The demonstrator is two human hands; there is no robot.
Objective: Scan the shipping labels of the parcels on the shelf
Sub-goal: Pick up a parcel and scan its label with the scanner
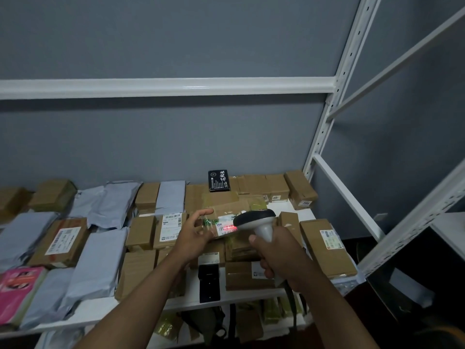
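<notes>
Gripping the handle of a grey-and-white barcode scanner point(254, 222) in the right hand point(276, 258), fingers curled round it, thumb up by the neck, head pointing left and down. Throwing a red line onto the white shipping label point(227, 226) of a brown cardboard parcel point(226, 215). Holding that parcel at its left end with the left hand point(195, 235), fingers along the far edge, thumb underneath; parcel tilted above the others over the middle of the white shelf point(141, 307). Digits along the label's lower edge showing but too blurred to read.

Reaching forward with both forearms from the lower edge of the view, wrists close together.

Lying around: more brown boxes point(327, 248) in rows, several bearing barcode labels with unreadable print. Showing "220" on a small box point(278, 188) at the back right, and a similar number on its neighbour. Standing against the grey wall, a black box point(219, 180) with white Chinese characters. Filling the left side, grey mailer bags point(93, 263), and a pink packet point(17, 290) at the front corner. Resting at the shelf's front edge, a black cradle-like object point(209, 283).
</notes>
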